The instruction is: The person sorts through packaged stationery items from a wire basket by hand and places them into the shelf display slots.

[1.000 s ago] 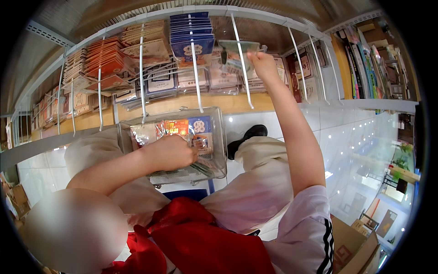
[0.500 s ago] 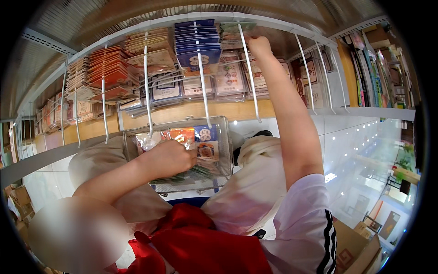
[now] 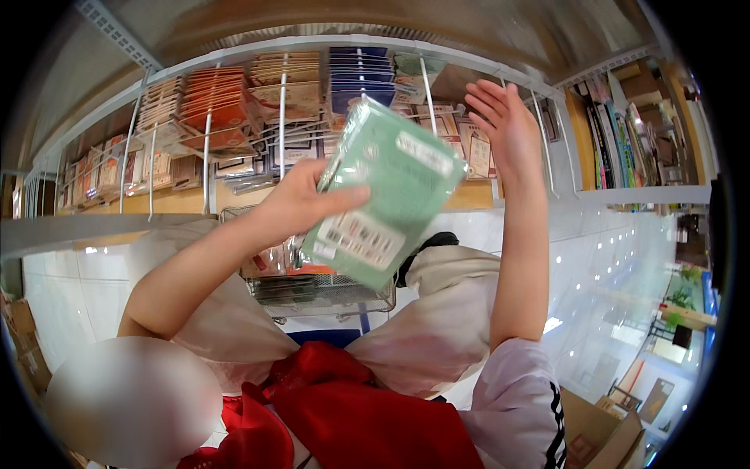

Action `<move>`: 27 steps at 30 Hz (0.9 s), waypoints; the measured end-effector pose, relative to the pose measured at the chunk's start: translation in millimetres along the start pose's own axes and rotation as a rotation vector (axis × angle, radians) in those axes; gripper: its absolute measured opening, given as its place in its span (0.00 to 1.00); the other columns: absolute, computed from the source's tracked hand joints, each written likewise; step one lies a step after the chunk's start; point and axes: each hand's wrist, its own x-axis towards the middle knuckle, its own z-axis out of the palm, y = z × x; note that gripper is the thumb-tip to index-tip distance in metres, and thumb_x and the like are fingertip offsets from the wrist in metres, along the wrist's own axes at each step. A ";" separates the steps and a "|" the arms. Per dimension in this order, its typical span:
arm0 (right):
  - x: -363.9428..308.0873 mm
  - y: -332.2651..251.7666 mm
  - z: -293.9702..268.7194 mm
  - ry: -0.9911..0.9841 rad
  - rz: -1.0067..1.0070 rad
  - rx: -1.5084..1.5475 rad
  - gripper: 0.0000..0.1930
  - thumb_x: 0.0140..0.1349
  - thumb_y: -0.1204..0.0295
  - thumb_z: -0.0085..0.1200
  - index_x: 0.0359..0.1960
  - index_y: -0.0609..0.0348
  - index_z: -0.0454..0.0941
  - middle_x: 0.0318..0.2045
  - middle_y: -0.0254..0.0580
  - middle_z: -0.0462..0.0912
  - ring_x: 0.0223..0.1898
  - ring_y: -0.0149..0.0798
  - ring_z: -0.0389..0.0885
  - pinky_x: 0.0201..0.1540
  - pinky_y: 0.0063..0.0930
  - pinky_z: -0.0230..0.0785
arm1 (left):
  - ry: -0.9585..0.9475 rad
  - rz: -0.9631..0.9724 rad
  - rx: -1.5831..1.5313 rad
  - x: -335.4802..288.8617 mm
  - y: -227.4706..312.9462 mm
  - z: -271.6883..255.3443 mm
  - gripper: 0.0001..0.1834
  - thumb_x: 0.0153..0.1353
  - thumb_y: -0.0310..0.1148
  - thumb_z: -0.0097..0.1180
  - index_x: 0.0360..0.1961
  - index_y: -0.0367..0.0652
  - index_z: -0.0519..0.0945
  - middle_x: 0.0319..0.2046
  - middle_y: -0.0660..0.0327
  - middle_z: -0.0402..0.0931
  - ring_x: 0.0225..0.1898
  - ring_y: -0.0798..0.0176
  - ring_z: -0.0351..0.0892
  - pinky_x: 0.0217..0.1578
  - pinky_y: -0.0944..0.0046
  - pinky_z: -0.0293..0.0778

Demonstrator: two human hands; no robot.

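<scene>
Held up over the basket is a green packet in clear plastic, tilted, with white labels on its face. My left hand grips its left edge, thumb on top; the other fingers are hidden behind it. Other packets may lie underneath, but I cannot tell. To the right, my right hand is raised by the rack with its fingers spread and nothing in it. Between my knees stands a wire basket with packets in it, partly covered by the green packet. A hook near my right hand carries green packets.
White hook prongs stick out from the rack. Blue packets, orange packets and tan ones hang on them. Flat packages lie on the wooden shelf below. Books stand at the right, and a cardboard box is at lower right.
My left hand has risen from the basket and now holds the green packet up. My right hand has drawn back from the hooks, moved right and opened. The view has shifted slightly.
</scene>
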 end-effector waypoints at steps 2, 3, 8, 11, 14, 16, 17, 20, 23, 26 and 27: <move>-29.8 -6.0 12.6 -0.041 -0.068 0.089 0.24 0.68 0.55 0.31 0.50 0.65 0.67 0.49 0.46 0.73 0.51 0.40 0.71 0.51 0.32 0.63 | 0.031 0.007 -0.114 3.0 -1.9 0.7 0.19 0.58 0.38 0.55 0.43 0.34 0.73 0.35 0.59 0.77 0.32 0.70 0.78 0.34 0.70 0.74; -45.4 -4.1 27.2 -0.109 -0.097 0.084 0.24 0.68 0.55 0.32 0.50 0.65 0.67 0.47 0.45 0.74 0.50 0.38 0.71 0.51 0.30 0.63 | 0.107 0.002 -0.196 4.0 -2.2 2.4 0.19 0.59 0.39 0.54 0.43 0.34 0.73 0.35 0.58 0.77 0.32 0.70 0.78 0.34 0.70 0.75; -91.1 25.3 76.9 -0.101 -0.089 -0.052 0.19 0.57 0.73 0.53 0.49 0.67 0.65 0.38 0.39 0.73 0.39 0.27 0.71 0.41 0.22 0.68 | 0.265 -0.057 -0.466 9.4 -8.3 10.9 0.23 0.59 0.42 0.54 0.46 0.33 0.71 0.40 0.56 0.75 0.41 0.67 0.76 0.40 0.65 0.74; -82.5 40.9 79.7 -0.086 -0.143 -0.074 0.20 0.52 0.80 0.56 0.44 0.68 0.62 0.37 0.42 0.73 0.33 0.26 0.72 0.34 0.19 0.69 | 0.314 -0.048 -0.425 13.3 -10.4 9.8 0.26 0.60 0.47 0.51 0.48 0.32 0.69 0.42 0.57 0.74 0.42 0.67 0.74 0.40 0.65 0.74; -68.1 46.5 77.6 0.003 -0.096 0.098 0.17 0.54 0.77 0.56 0.43 0.68 0.64 0.31 0.39 0.75 0.28 0.24 0.71 0.32 0.17 0.67 | 0.314 -0.041 -0.443 16.1 -8.4 7.0 0.24 0.63 0.48 0.44 0.47 0.36 0.70 0.40 0.59 0.75 0.39 0.68 0.77 0.39 0.67 0.75; -57.9 45.4 72.3 0.015 -0.071 0.035 0.14 0.55 0.75 0.55 0.40 0.66 0.66 0.28 0.37 0.76 0.26 0.22 0.70 0.30 0.16 0.64 | 0.317 -0.128 -0.480 16.8 -7.5 3.0 0.23 0.63 0.47 0.45 0.45 0.35 0.72 0.38 0.59 0.76 0.37 0.67 0.77 0.38 0.67 0.75; -53.0 44.7 68.7 0.031 -0.049 -0.024 0.12 0.57 0.74 0.54 0.38 0.65 0.68 0.25 0.34 0.76 0.25 0.21 0.70 0.28 0.14 0.62 | 0.330 -0.136 -0.512 16.0 -4.2 3.2 0.21 0.63 0.45 0.46 0.43 0.35 0.73 0.37 0.58 0.77 0.36 0.67 0.78 0.37 0.66 0.76; -40.3 34.3 56.7 0.038 -0.113 -0.049 0.08 0.59 0.71 0.53 0.32 0.63 0.70 0.22 0.31 0.76 0.23 0.19 0.68 0.25 0.13 0.58 | 0.308 -0.145 -0.594 17.8 -1.5 -0.8 0.19 0.63 0.42 0.46 0.42 0.35 0.73 0.37 0.57 0.77 0.36 0.66 0.79 0.38 0.66 0.77; -38.8 23.2 55.0 0.278 -0.392 0.137 0.05 0.58 0.75 0.53 0.30 0.63 0.70 0.25 0.36 0.77 0.23 0.24 0.71 0.24 0.18 0.62 | 0.297 -0.179 -0.513 19.1 2.4 -5.6 0.19 0.63 0.39 0.45 0.46 0.34 0.70 0.40 0.56 0.76 0.39 0.65 0.77 0.39 0.64 0.76; -50.7 21.0 57.0 0.293 -0.672 -0.158 0.04 0.57 0.79 0.52 0.30 0.65 0.70 0.30 0.44 0.80 0.28 0.30 0.76 0.28 0.21 0.68 | 0.175 -0.135 -0.584 21.0 3.7 -11.6 0.22 0.64 0.42 0.43 0.48 0.33 0.69 0.41 0.56 0.75 0.41 0.65 0.77 0.41 0.65 0.75; -51.8 21.8 57.8 0.243 -0.839 -0.427 0.04 0.57 0.80 0.51 0.30 0.66 0.69 0.34 0.48 0.81 0.31 0.33 0.79 0.31 0.23 0.71 | 0.203 -0.130 -0.587 19.8 5.6 -11.2 0.25 0.64 0.46 0.43 0.50 0.33 0.69 0.43 0.56 0.75 0.41 0.66 0.77 0.43 0.66 0.74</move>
